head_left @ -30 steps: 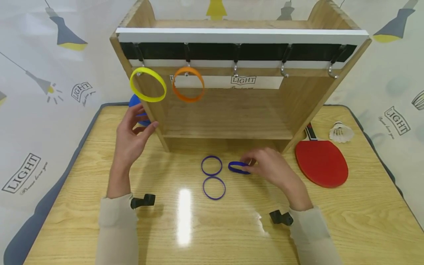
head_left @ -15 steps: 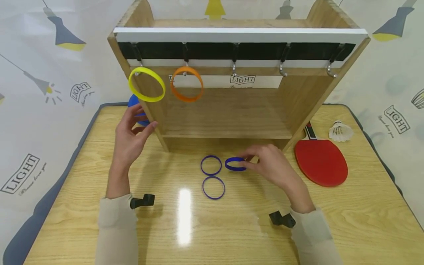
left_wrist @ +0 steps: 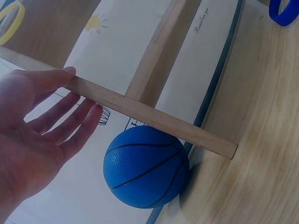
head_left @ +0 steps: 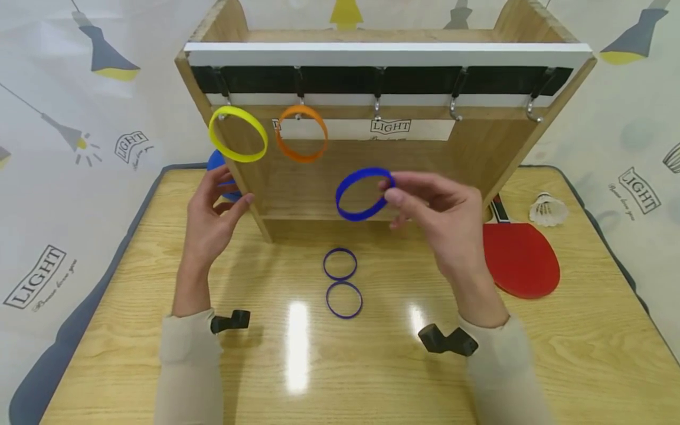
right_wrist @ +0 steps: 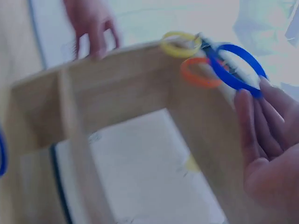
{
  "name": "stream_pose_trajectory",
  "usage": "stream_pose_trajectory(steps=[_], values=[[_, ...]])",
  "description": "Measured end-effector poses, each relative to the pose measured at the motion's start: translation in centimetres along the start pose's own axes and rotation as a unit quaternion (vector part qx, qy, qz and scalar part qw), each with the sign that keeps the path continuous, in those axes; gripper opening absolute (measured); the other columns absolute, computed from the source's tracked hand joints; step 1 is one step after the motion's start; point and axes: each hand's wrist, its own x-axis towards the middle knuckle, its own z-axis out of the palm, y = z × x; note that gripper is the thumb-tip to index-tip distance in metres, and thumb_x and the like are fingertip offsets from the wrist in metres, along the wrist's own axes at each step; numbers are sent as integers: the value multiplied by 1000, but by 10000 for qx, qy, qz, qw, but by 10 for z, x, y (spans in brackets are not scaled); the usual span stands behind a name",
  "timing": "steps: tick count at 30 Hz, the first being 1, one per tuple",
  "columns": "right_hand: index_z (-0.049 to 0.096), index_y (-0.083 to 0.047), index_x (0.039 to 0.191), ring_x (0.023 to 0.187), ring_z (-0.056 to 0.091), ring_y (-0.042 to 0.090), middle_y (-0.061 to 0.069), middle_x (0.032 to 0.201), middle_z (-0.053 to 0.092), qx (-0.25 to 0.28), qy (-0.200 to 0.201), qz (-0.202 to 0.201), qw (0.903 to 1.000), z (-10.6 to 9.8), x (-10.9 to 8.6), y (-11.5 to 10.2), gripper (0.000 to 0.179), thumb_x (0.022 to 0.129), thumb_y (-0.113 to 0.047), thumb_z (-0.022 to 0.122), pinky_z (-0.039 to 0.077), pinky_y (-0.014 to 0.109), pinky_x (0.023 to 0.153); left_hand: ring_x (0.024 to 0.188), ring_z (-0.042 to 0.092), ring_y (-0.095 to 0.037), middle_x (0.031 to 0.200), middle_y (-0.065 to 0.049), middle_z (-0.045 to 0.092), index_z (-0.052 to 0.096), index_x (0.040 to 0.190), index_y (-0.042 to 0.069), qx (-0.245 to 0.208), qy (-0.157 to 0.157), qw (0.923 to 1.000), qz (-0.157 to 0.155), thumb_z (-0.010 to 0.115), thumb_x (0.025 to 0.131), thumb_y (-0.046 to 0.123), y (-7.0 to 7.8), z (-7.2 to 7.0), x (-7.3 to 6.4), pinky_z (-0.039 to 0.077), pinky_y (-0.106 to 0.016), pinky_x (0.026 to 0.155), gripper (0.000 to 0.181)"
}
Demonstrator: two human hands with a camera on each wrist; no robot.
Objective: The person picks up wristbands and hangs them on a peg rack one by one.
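Observation:
My right hand (head_left: 451, 230) pinches a blue wristband (head_left: 364, 195) between thumb and fingers, raised in front of the wooden rack (head_left: 366, 177) and tilted. In the right wrist view the same blue wristband (right_wrist: 238, 70) overlaps the yellow and orange ones behind it. A yellow wristband (head_left: 237, 134) and an orange wristband (head_left: 302, 134) hang from the two leftmost hooks. Two thin dark blue wristbands (head_left: 340, 264) lie on the table below, one touching the other. With thumb and fingers on either side, my left hand (head_left: 209, 221) holds the rack's left side panel (left_wrist: 110, 99).
Three hooks to the right, including the middle hook (head_left: 378, 112), bear nothing. A blue ball (left_wrist: 145, 167) sits outside the left panel. At right lie a red table tennis paddle (head_left: 520, 260) and a shuttlecock (head_left: 548, 209). A patterned cloth (head_left: 69, 177) surrounds the table.
My right hand has lifted the blue wristband from near the tabletop up to the rack's open front. The left hand stays on the side panel.

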Motion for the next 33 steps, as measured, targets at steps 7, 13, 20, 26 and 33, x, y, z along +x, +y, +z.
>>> stream_pose_trajectory(steps=[7, 13, 20, 26, 33], values=[[68, 10, 112, 96, 66, 33, 23, 108, 68, 628, 958, -284, 9930, 9, 32, -14, 25, 88, 3, 70, 56, 30, 61, 109, 58, -25, 128, -14, 57, 51, 138, 6, 18, 33, 10000, 46, 68, 91, 0, -1, 0, 0, 50, -29, 79, 51], [69, 9, 111, 94, 67, 31, 22, 108, 69, 863, 1076, -131, 9904, 8, 42, -4, 25, 86, 4, 71, 57, 30, 62, 110, 58, -26, 129, -13, 57, 51, 138, 7, 25, 15, 10000, 56, 67, 91, 1, -3, 0, 0, 50, -30, 80, 51], [69, 10, 109, 89, 67, 30, 22, 103, 70, 816, 1134, -149, 9901, 5, 43, 7, 26, 84, 2, 74, 56, 30, 59, 110, 57, -28, 129, -13, 57, 51, 139, 8, 5, -5, 10000, 88, 68, 91, 1, -3, -1, 0, 50, -31, 80, 51], [69, 9, 110, 89, 67, 31, 22, 104, 70, 696, 1110, -116, 9913, 4, 41, 11, 27, 85, 1, 74, 56, 30, 60, 111, 58, -28, 129, -13, 57, 51, 138, 6, 29, 11, 10000, 71, 68, 91, 0, -3, -1, 0, 50, -30, 80, 51], [70, 8, 110, 90, 68, 29, 21, 105, 70, 592, 1011, -139, 9930, 2, 41, 12, 25, 86, 1, 73, 56, 30, 61, 111, 57, -29, 128, -13, 57, 51, 138, 5, 15, -3, 10000, 93, 67, 91, 0, -1, -1, 0, 50, -29, 81, 50]])
